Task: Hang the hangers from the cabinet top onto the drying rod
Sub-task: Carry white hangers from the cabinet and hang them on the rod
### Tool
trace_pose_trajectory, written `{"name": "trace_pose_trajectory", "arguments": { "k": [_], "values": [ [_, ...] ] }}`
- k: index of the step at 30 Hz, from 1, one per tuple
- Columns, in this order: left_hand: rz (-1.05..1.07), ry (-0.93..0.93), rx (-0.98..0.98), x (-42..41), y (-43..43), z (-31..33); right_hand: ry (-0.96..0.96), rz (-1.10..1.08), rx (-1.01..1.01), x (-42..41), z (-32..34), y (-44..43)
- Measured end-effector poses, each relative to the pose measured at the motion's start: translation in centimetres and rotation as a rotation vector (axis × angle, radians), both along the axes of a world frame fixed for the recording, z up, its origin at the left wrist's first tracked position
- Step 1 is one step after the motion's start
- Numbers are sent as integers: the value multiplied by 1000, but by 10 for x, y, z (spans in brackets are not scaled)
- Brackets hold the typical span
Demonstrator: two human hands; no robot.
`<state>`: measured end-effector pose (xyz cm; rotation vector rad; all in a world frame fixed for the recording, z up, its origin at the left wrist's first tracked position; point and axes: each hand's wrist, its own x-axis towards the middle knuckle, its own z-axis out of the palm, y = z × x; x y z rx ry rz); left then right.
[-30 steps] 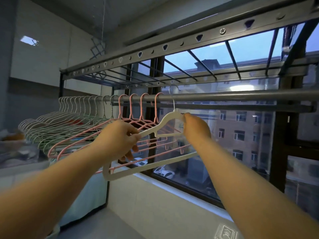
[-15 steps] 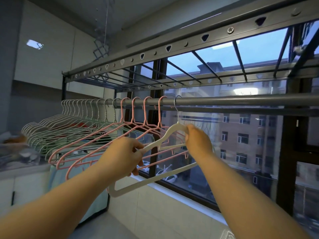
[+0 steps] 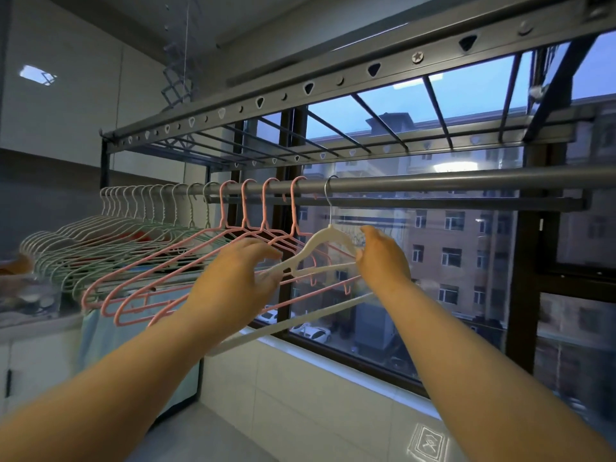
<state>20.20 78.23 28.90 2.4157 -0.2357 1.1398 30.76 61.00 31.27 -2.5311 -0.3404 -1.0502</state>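
Head: white hanger (image 3: 320, 241) on rod (image 3: 466, 181), gripped between left hand (image 3: 240, 278), right hand (image 3: 383, 258).

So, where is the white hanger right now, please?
In the head view, the white hanger hooks over the drying rod just right of the pink hangers, with the left hand and right hand on it.

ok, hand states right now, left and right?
Left hand: pinching the white hanger by its left shoulder.
Right hand: gripping its right shoulder.

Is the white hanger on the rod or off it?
On. The hanger hooks over the rod; left hand and right hand hold its shoulders.
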Motion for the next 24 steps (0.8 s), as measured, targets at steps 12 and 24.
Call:
{"name": "trace_pose_trajectory", "arguments": {
  "k": [12,24],
  "values": [
    [-542,103,-75,-15,-61,-57,210,-248,-75,-76,-74,-88],
    [-991,474,-168,-48,-253,-144,396,-749,37,-231,-162,-302]
  ]
}}
